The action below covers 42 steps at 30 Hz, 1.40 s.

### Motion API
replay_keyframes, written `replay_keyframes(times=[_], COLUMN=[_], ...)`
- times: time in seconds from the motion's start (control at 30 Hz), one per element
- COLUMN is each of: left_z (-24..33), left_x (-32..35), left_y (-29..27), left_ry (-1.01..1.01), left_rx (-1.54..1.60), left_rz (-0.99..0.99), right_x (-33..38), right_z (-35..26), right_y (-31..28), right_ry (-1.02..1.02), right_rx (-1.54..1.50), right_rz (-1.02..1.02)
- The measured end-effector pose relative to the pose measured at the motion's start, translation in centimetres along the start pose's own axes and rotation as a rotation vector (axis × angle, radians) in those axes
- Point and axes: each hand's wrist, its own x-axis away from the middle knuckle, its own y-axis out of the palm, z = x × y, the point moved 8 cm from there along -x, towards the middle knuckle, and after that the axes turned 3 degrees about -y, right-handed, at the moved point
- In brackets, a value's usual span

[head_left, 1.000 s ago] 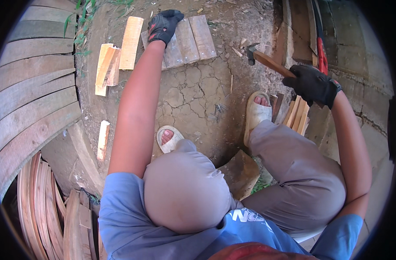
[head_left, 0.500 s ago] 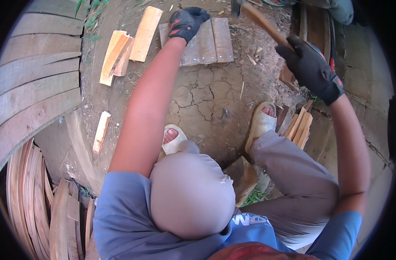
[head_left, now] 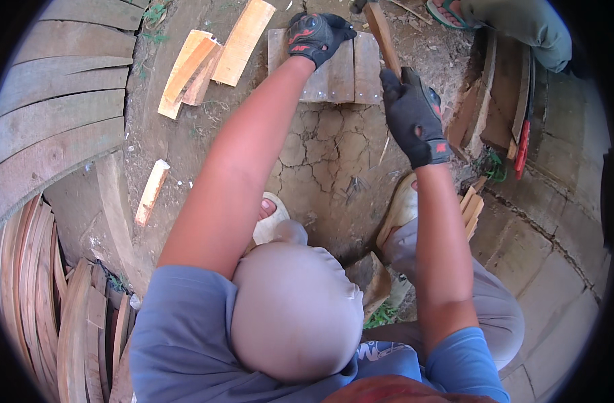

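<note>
Weathered wooden slats lie side by side as a panel [head_left: 340, 77] on the cracked ground [head_left: 307, 161]; in the head view the gloved left hand [head_left: 313, 37] is at its far edge, fingers curled, though whether they pinch anything I cannot tell. The gloved right hand [head_left: 412, 117] grips a wooden-handled hammer [head_left: 384, 40], its head beyond that edge. Nailing seems the step in hand; a strike would call for careful aim, left fingertips clear.

black gloves [head_left: 414, 119], blue shirt [head_left: 180, 322], grey trousers [head_left: 295, 312]
</note>
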Motion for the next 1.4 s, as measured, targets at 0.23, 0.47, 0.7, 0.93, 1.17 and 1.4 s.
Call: replay_keyframes(times=[0.23,0.47,0.7,0.93,1.17,1.4], left_z=[0.1,0.1,-0.7,-0.4,0.3,-4.8], left_x=[0.5,0.3,-0.3,-0.1,1.6,6.1], left_y=[0.1,0.3,0.4,0.6,-1.5,-3.2], left_ry=[-0.075,-0.061,0.018,0.062,0.091,0.131], left_rx=[0.024,0.060,0.080,-0.092,0.029,-0.444], left_rz=[-0.032,-0.033,0.002,0.051,-0.002,0.313], right_x=[0.3,1.0,1.2,1.5,2.5,1.5], right_z=[0.4,-0.2,-1.3,0.1,-0.4,0.7], right_y=[2.7,1.9,1.3,2.5,1.5,3.7], right_ry=[0.070,0.070,-0.017,0.037,0.052,0.014], right_rx=[0.121,0.084,0.069,0.092,0.042,0.106], right_rz=[-0.005,0.098,0.130,0.043,0.204,0.100])
